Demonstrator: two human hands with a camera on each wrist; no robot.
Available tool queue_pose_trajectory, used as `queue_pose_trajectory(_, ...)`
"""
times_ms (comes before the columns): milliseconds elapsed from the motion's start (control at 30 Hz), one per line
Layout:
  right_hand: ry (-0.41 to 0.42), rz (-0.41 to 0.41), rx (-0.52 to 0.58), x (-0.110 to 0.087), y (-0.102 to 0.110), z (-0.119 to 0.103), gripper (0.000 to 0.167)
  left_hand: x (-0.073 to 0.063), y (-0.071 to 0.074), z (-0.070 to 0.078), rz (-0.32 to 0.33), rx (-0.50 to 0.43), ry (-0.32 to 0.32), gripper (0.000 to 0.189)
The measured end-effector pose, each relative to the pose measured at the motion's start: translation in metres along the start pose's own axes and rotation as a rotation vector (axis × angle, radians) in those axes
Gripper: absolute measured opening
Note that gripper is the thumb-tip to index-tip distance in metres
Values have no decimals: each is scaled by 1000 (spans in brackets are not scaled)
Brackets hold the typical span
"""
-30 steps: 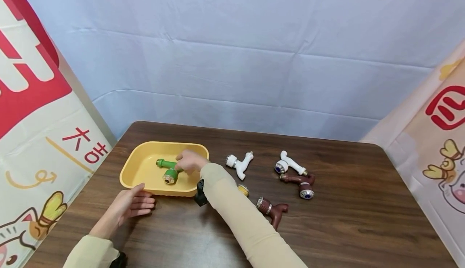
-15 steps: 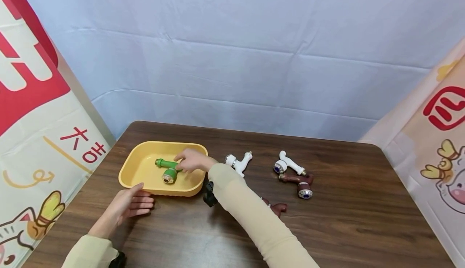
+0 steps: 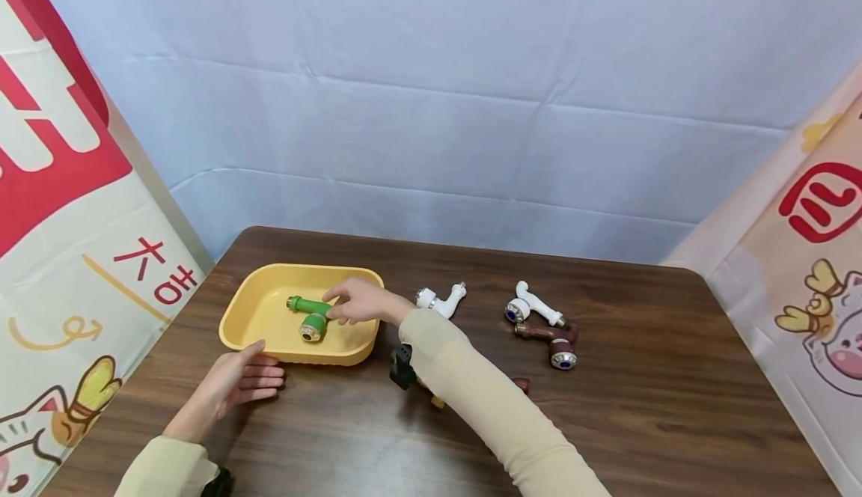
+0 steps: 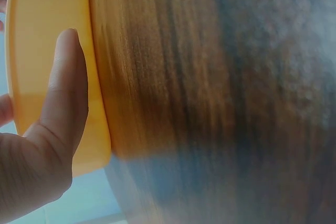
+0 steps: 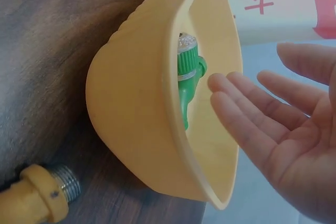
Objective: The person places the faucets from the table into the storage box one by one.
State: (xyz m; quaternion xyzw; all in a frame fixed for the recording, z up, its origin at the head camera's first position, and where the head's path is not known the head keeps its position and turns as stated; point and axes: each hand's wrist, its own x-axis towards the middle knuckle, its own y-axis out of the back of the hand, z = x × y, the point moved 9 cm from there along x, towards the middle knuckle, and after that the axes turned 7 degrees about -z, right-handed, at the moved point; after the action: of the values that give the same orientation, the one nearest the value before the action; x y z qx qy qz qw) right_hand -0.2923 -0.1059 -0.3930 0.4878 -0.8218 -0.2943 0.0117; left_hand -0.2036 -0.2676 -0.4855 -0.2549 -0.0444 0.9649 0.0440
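Note:
A green faucet (image 3: 313, 325) lies inside the yellow plastic basin (image 3: 252, 316) at the table's left. Over the basin's right side, my right hand (image 3: 362, 301) has its fingers extended beside the faucet's spout end. In the right wrist view those fingers (image 5: 247, 109) are spread loosely with a gap to the green faucet (image 5: 188, 65), holding nothing. My left hand (image 3: 237, 381) is at the basin's near-left edge, fingers straight and thumb up by the rim. The left wrist view has its thumb (image 4: 64, 85) lying along the basin's outer wall (image 4: 39, 40).
Two white faucets (image 3: 446, 305) (image 3: 535, 301) lie right of the basin. A brown faucet (image 3: 563, 351) sits against the farther white one. Another brown faucet (image 3: 521, 385) is mostly hidden by the right sleeve. A yellow faucet (image 5: 32, 196) lies near the basin, largely covered in the head view.
My right hand has drawn back slightly to the right, its fingers coming away from the green faucet. The sleeve now covers more of the nearer brown faucet. The left hand stays put.

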Motion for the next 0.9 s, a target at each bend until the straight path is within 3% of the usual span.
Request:
queue_pose_trajectory(400, 115, 25, -23, -21, 5, -13, 26, -2, 0, 0, -2, 5, 9, 51)
queue_pose_trajectory(700, 214, 76, 14, -35, 3, -14, 25, -3, 0, -1, 0, 1, 17, 48)
queue_pose_trajectory(900, 238, 93, 21, -46, 3, -14, 26, -2, 0, 1, -4, -1, 8, 46)
